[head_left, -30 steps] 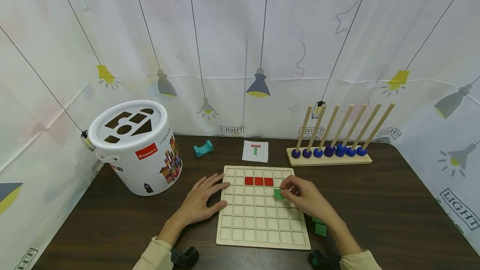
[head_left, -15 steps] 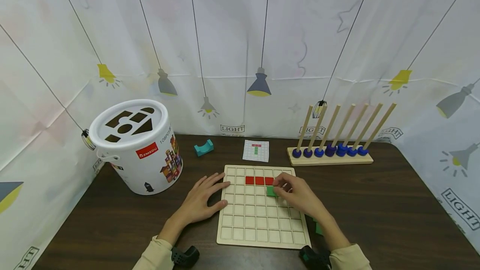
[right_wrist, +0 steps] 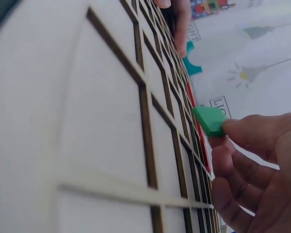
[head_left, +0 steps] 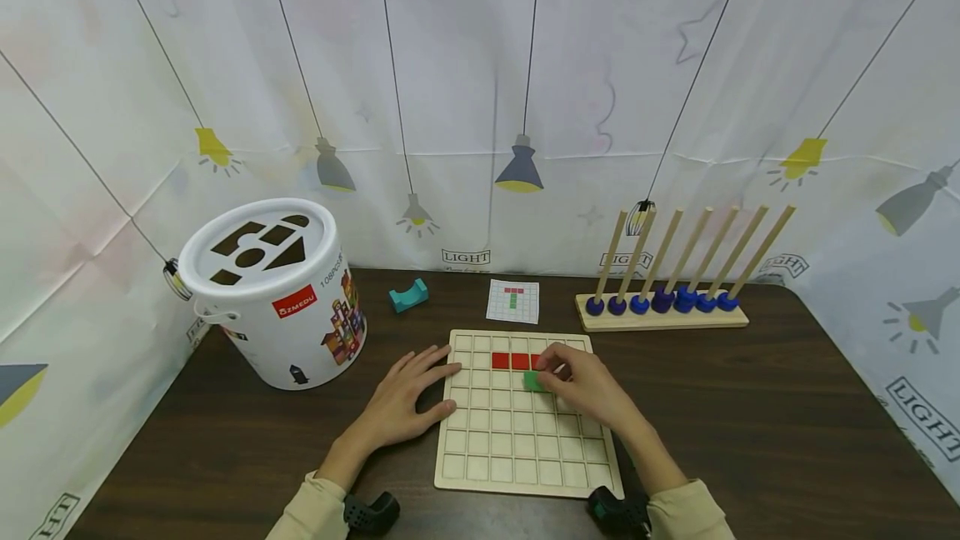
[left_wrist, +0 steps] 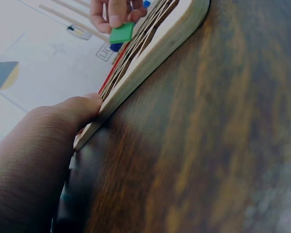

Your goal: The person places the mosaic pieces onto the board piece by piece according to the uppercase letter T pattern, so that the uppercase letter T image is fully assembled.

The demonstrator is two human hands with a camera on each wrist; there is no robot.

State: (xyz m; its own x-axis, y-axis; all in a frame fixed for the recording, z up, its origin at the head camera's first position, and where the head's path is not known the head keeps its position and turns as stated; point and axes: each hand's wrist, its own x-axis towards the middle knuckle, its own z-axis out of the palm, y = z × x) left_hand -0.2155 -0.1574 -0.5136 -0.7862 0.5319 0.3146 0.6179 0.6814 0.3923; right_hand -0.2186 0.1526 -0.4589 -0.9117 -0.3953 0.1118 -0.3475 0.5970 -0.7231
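My right hand pinches a green square tile between thumb and fingers, above the wooden grid board. In the head view that tile overlaps the board just below a row of red tiles; the right end of the row is partly hidden by my fingers. Spread along the board's left edge, my left hand rests with its fingers extended. The left wrist view shows its thumb touching the board's rim, and the green tile held up across the board.
Behind the board lies a small printed card with a red and green pattern. A teal curved block and a white lidded bucket stand left. A wooden peg rack with blue beads is at the back right.
My right hand has carried the green tile leftward over the board, toward the spot below the red row. The left hand has stayed in place.
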